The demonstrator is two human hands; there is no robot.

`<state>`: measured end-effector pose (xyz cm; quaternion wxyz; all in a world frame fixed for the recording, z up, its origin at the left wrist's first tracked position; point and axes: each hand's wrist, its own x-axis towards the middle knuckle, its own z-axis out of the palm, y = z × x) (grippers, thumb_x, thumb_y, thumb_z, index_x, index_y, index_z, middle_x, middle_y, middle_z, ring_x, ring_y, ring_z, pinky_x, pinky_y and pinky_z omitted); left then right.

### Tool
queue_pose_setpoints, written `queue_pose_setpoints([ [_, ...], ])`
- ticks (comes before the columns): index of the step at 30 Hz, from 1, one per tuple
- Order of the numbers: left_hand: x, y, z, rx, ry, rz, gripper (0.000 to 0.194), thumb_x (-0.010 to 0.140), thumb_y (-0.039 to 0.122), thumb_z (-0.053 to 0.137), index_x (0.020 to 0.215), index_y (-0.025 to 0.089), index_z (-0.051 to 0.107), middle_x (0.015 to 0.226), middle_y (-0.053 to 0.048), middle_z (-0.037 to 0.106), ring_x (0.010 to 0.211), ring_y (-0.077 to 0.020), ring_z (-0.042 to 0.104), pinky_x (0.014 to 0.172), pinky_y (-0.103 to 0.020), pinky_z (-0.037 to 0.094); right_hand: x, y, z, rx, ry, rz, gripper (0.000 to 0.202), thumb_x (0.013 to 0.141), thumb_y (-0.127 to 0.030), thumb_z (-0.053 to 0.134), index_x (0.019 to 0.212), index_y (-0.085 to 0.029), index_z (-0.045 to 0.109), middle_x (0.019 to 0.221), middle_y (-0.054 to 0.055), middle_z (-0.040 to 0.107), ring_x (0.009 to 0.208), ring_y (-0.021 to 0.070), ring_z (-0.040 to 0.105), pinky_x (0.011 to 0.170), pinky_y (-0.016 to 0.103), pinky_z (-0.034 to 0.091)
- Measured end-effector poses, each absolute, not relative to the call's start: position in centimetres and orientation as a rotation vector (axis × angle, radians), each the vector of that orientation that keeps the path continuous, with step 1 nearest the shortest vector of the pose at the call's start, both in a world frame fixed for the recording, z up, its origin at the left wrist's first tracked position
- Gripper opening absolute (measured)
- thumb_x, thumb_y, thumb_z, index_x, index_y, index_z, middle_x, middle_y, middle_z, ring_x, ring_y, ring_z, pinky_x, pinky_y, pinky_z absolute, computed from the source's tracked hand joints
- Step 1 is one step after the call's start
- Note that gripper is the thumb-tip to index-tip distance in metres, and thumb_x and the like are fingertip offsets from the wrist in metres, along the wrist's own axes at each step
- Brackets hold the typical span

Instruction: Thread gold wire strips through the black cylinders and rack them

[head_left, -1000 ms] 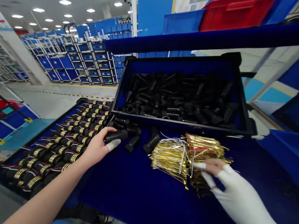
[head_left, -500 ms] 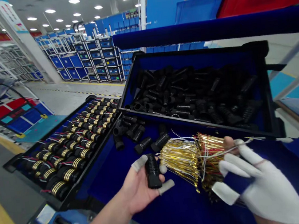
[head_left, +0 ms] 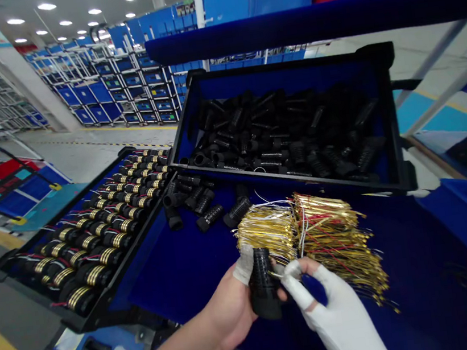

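My left hand, with tape on its thumb, is wrapped round a black ribbed plastic cylinder held upright, wide end down. In a white glove with some fingertips bare, my right hand is closed in a pinch at the cylinder's right side. A thin wire lead with a small gold tip shows between these fingers and the cylinder; most of it is hidden. Just behind both hands lie two bundles of gold-ended wires, one with white leads and one with red leads.
Behind the bundles a tilted black-rimmed bin holds many black cylinders. Several loose cylinders lie on the blue work surface. To the left, a tray carries rows of cylinders with gold rings. A blue padded bar crosses above the bin.
My right hand has moved left from the red-lead bundle to the cylinder, bringing a wire lead along. The cylinder stays in my left hand, now further right in view. The view has shifted.
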<state>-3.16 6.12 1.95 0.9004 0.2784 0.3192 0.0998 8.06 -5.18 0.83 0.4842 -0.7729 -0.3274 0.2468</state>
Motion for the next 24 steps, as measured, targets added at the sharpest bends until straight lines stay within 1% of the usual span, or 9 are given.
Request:
queue_pose_setpoints([
  [2, -2.9, 5.6, 2.1, 0.614, 0.68, 0.247, 0.076, 0.06, 0.078, 0.074, 0.097, 0.013, 0.066, 0.081, -0.005, 0.067, 0.063, -0.0124, 0.058, 0.06, -0.022, 0.04, 7.9, -5.2, 0.8, -1.883, -0.808, 0.6, 0.029, 0.087, -0.052, 0.058, 0.08, -0.024, 0.063, 0.077, 0.0, 0.068, 0.075, 0.0204, 0.062, 0.081, 0.031, 0.049],
  [8, -2.5, 4.7, 1.6, 0.72, 0.557, 0.354, 0.072, 0.081, 0.08, 0.048, 0.099, 0.012, 0.064, 0.079, -0.005, 0.062, 0.065, -0.0114, 0.052, 0.064, -0.024, 0.041, 7.3, -5.4, 0.4, -1.857, -0.804, 0.591, 0.03, 0.088, -0.05, 0.059, 0.076, -0.023, 0.061, 0.07, -0.001, 0.066, 0.067, 0.0188, 0.061, 0.072, 0.029, 0.049],
  [10, -2.5, 4.5, 1.7, 0.831, 0.581, 0.381, 0.062, 0.079, 0.072, 0.062, 0.1, 0.015, 0.063, 0.08, -0.002, 0.06, 0.064, -0.0101, 0.049, 0.061, -0.023, 0.039, 7.4, -5.7, 0.2, -1.832, -0.831, 0.572, 0.031, 0.089, -0.05, 0.058, 0.075, -0.022, 0.062, 0.072, 0.001, 0.067, 0.067, 0.0191, 0.061, 0.071, 0.029, 0.05],
  [12, -2.5, 4.3, 1.8, 0.999, 0.63, 0.431, 0.052, 0.069, 0.056, 0.082, 0.097, 0.016, 0.062, 0.082, 0.0, 0.059, 0.067, -0.0094, 0.049, 0.061, -0.021, 0.039, 7.3, -6.1, 0.1, -1.794, -0.825, 0.565, 0.03, 0.088, -0.05, 0.06, 0.078, -0.022, 0.063, 0.076, 0.002, 0.068, 0.072, 0.0208, 0.063, 0.073, 0.03, 0.051],
  [13, -2.5, 4.2, 1.9, 1.069, 0.644, 0.454, 0.05, 0.065, 0.048, 0.087, 0.094, 0.017, 0.061, 0.083, 0.0, 0.059, 0.068, -0.0093, 0.049, 0.062, -0.021, 0.04, 7.3, -6.3, 0.0, -1.78, -0.81, 0.562, 0.03, 0.087, -0.05, 0.062, 0.079, -0.022, 0.064, 0.078, 0.003, 0.069, 0.074, 0.0216, 0.063, 0.074, 0.031, 0.052],
  [15, -2.5, 3.9, 1.9, 1.108, 0.644, 0.461, 0.048, 0.063, 0.043, 0.089, 0.09, 0.017, 0.06, 0.081, 0.001, 0.058, 0.065, -0.0086, 0.048, 0.059, -0.02, 0.04, 7.3, -6.7, -0.1, -1.779, -0.77, 0.54, 0.029, 0.084, -0.05, 0.065, 0.08, -0.022, 0.065, 0.079, 0.004, 0.07, 0.076, 0.0225, 0.064, 0.074, 0.032, 0.054],
  [18, -2.4, 3.8, 2.0, 0.96, 0.58, 0.392, 0.047, 0.068, 0.047, 0.086, 0.092, 0.018, 0.059, 0.066, 0.004, 0.054, 0.054, -0.0068, 0.042, 0.053, -0.021, 0.039, 7.6, -7.3, -0.2, -1.744, -0.726, 0.53, 0.029, 0.081, -0.05, 0.07, 0.078, -0.021, 0.069, 0.079, 0.005, 0.071, 0.073, 0.0222, 0.064, 0.07, 0.031, 0.054],
  [21, -2.7, 4.5, 2.1, 0.781, 0.562, 0.341, 0.05, 0.072, 0.057, 0.079, 0.094, 0.015, 0.064, 0.064, 0.002, 0.052, 0.06, -0.0085, 0.045, 0.061, -0.023, 0.049, 9.0, -8.1, -0.2, -1.608, -0.458, 0.547, 0.033, 0.082, -0.051, 0.07, 0.098, -0.022, 0.072, 0.091, 0.006, 0.073, 0.056, 0.0146, 0.057, 0.049, 0.025, 0.048],
  [24, -3.1, 5.1, 1.6, 0.644, 0.587, 0.191, 0.061, 0.076, 0.066, 0.071, 0.104, 0.012, 0.069, 0.068, -0.001, 0.054, 0.062, -0.0106, 0.05, 0.061, -0.029, 0.056, 10.7, -9.1, 0.1, -1.593, -0.262, 0.46, 0.035, 0.083, -0.048, 0.071, 0.109, -0.024, 0.07, 0.083, 0.004, 0.071, 0.046, 0.0103, 0.049, 0.038, 0.021, 0.038],
])
